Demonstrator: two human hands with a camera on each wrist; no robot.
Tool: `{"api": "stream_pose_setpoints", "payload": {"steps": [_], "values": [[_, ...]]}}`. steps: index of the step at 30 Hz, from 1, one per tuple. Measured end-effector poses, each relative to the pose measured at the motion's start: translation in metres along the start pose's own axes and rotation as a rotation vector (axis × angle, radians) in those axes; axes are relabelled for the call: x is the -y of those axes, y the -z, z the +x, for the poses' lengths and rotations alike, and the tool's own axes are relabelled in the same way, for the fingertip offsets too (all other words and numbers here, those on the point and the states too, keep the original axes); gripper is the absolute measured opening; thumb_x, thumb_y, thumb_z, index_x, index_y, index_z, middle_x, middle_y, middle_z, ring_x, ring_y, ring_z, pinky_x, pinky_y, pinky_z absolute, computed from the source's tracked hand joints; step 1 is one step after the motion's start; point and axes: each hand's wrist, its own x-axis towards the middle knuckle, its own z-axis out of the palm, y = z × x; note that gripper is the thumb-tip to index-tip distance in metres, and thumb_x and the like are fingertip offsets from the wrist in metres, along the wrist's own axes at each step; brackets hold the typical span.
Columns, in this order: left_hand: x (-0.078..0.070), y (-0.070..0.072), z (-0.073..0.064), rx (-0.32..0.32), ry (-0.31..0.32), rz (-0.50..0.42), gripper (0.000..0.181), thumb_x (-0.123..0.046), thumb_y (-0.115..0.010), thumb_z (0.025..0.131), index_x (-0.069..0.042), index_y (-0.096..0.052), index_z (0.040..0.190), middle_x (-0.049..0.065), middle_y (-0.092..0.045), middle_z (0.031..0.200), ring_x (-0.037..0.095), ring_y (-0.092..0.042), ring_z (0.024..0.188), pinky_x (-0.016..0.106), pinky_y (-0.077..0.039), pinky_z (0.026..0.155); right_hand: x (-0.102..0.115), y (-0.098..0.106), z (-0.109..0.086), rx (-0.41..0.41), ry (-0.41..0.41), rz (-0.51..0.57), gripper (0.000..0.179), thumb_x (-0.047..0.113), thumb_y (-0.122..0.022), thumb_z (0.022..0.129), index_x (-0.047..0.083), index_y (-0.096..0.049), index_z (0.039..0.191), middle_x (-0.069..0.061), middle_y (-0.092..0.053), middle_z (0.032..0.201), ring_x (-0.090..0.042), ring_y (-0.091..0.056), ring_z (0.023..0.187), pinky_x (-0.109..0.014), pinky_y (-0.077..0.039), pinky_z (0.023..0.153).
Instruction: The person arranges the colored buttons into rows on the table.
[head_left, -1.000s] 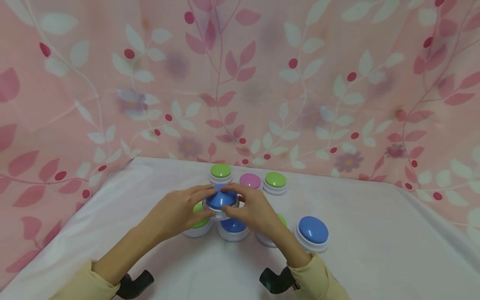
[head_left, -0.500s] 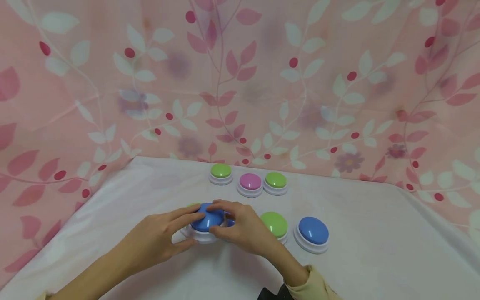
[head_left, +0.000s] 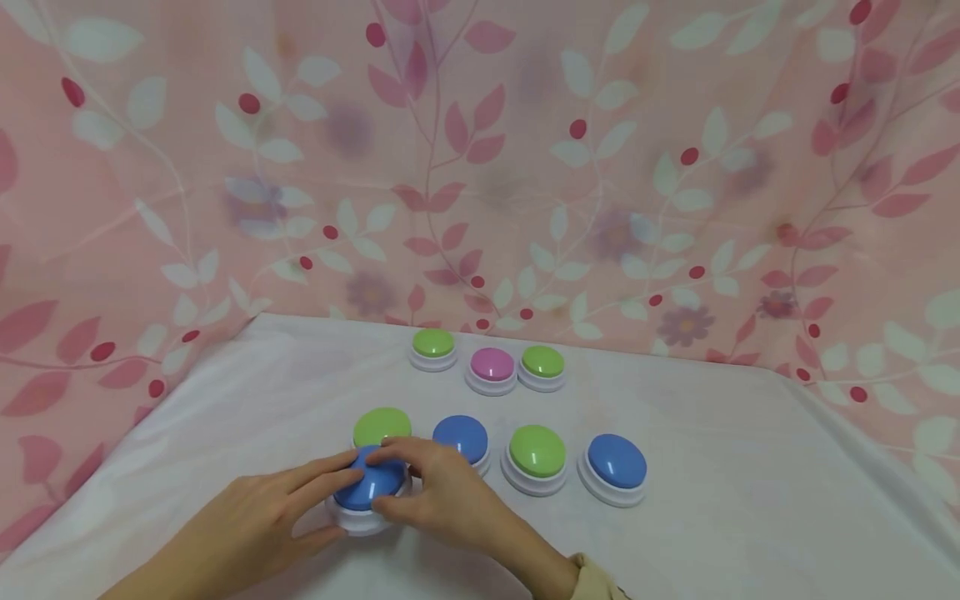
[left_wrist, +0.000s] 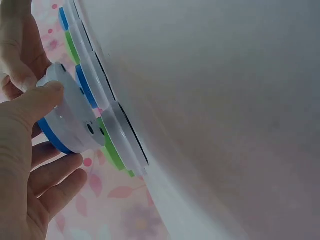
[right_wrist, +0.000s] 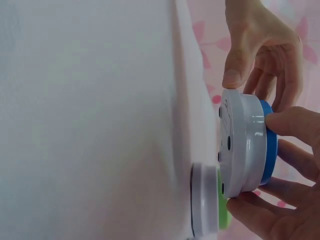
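A round push button [head_left: 384, 481] with a blue dome and white base is held by both hands near the left front of the group. My left hand [head_left: 266, 512] grips its left side, and my right hand [head_left: 450, 496] grips its right side, with fingertips on the dome's edge. In both wrist views the button's white base [right_wrist: 245, 145] is off the cloth, its underside with small dark holes showing. Just behind it stands a green push button [head_left: 382, 425], partly covered in the head view. A blue push button [head_left: 462, 437] sits behind my right hand.
To the right stand a green push button [head_left: 537, 452] and a blue one [head_left: 617, 461]. Farther back are a green button [head_left: 433, 343], a pink button [head_left: 492, 364] and another green button [head_left: 543, 362]. White cloth [head_left: 720, 467] covers the table; a pink leaf-patterned curtain [head_left: 525, 167] hangs behind.
Both hands have carried the blue push button left and toward me, from above the row to the front of the left green button. The other buttons keep their places.
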Motion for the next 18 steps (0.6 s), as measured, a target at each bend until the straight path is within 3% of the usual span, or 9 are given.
{"api": "stream_pose_setpoints", "payload": {"steps": [7,15,18], "values": [[0.001,0.001,-0.006,0.054,-0.037,-0.007,0.052,-0.055,-0.068,0.086,-0.015,-0.07,0.119,0.0,-0.069,0.12,0.013,-0.072,0.089,0.015,-0.055,0.068,0.001,-0.009,-0.001,0.049,-0.054,-0.004,0.038,0.018,-0.079,0.085,0.019,-0.067,0.121,0.011,-0.064,0.123,0.003,-0.055,0.106,-0.019,-0.05,0.089],[0.002,0.002,-0.009,0.189,-0.018,-0.022,0.052,-0.055,-0.071,0.084,-0.018,-0.067,0.12,-0.005,-0.067,0.117,0.008,-0.07,0.085,0.018,-0.056,0.065,-0.003,-0.015,0.0,0.073,-0.017,-0.089,0.038,0.017,-0.08,0.083,0.017,-0.069,0.119,0.013,-0.065,0.117,0.006,-0.052,0.1,-0.015,-0.048,0.085],[0.003,-0.001,-0.009,0.188,-0.04,-0.021,0.05,-0.053,-0.073,0.083,-0.017,-0.067,0.119,-0.006,-0.066,0.116,0.005,-0.068,0.083,0.018,-0.056,0.064,-0.004,-0.017,-0.001,0.077,-0.017,-0.107,0.038,0.017,-0.08,0.083,0.016,-0.069,0.119,0.012,-0.065,0.116,0.006,-0.052,0.097,-0.014,-0.048,0.084]]}}
